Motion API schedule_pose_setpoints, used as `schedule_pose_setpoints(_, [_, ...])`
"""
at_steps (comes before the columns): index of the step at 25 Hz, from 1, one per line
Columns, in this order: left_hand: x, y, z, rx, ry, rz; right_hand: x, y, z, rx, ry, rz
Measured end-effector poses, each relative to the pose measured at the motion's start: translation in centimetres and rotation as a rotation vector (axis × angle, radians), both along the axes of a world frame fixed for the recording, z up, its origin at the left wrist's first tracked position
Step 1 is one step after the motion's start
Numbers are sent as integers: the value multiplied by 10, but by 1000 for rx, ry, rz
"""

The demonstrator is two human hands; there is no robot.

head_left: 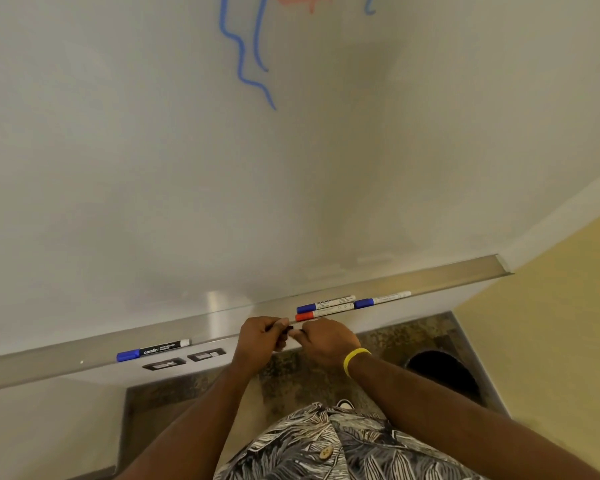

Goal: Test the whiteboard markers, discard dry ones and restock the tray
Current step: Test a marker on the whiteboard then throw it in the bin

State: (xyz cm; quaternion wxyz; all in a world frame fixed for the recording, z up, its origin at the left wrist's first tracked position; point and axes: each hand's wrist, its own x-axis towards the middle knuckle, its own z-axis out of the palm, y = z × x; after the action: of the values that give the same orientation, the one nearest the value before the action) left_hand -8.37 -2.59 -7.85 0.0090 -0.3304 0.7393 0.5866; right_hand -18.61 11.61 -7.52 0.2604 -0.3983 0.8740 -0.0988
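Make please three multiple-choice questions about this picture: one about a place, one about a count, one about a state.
1. Where does the red-capped marker lie?
A: on the tray, in its right half. B: on the floor. C: at the tray's left end.

2. How many markers lie on the tray?
A: two. B: four. C: six.

3. What are the left hand and the right hand doing?
A: hanging empty. B: writing on the board. C: holding one dark marker between them.

Answers:
1 A, it lies beside two blue-capped ones there.
2 B, three lie at the right, and one black-bodied marker at the left.
3 C, fingers of both hands grip it in front of the tray.
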Motion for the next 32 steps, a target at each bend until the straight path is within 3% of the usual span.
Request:
schedule_pose_setpoints(3, [6, -17, -3, 42, 14, 90, -18, 28, -6, -47, 1, -208])
schedule_pose_setpoints(5, [5, -23, -7, -73, 1, 97, -22, 38, -9, -115, 3, -310])
schedule_pose_setpoints(8, [-6, -21, -11, -288, -62, 38, -18, 36, -8, -171, -31, -330])
schedule_pose_setpoints(15, [-23, -21, -21, -532, -115, -205, -15, 42, -9, -284, -114, -306])
schedule_pose_setpoints(22, [-27, -18, -28, -568, -135, -288, -17, 54, -6, -323, -102, -301])
schedule_pose_setpoints(32, [-6, -20, -24, -604, -32, -205, -10, 55, 0, -346, -64, -306])
